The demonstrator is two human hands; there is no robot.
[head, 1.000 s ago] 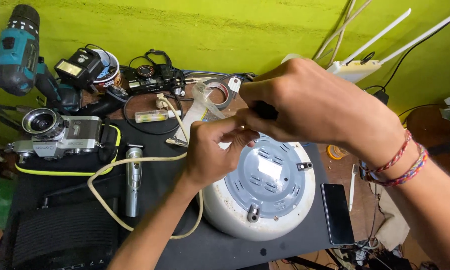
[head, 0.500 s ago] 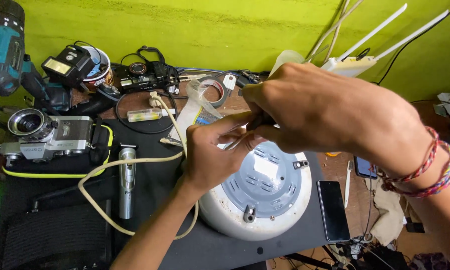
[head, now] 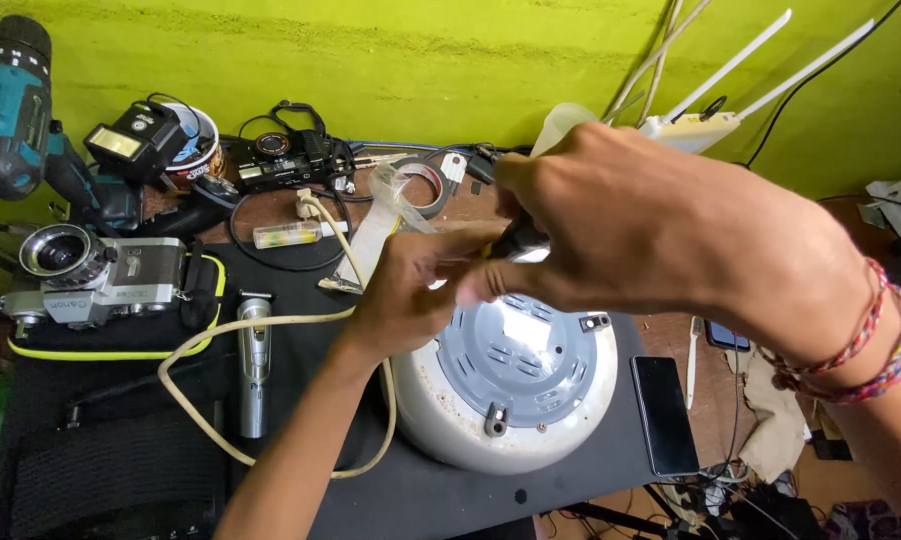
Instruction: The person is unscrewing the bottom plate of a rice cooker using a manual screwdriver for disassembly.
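Head view: both hands meet at frame centre above the upturned white round appliance (head: 506, 385) on the counter (head: 421, 495). The right hand (head: 651, 225) grips a dark tool handle (head: 519, 240); the left hand (head: 411, 290) pinches near its tip (blurred). Since before, the camera (head: 91, 275) at left sits slightly lower in frame.
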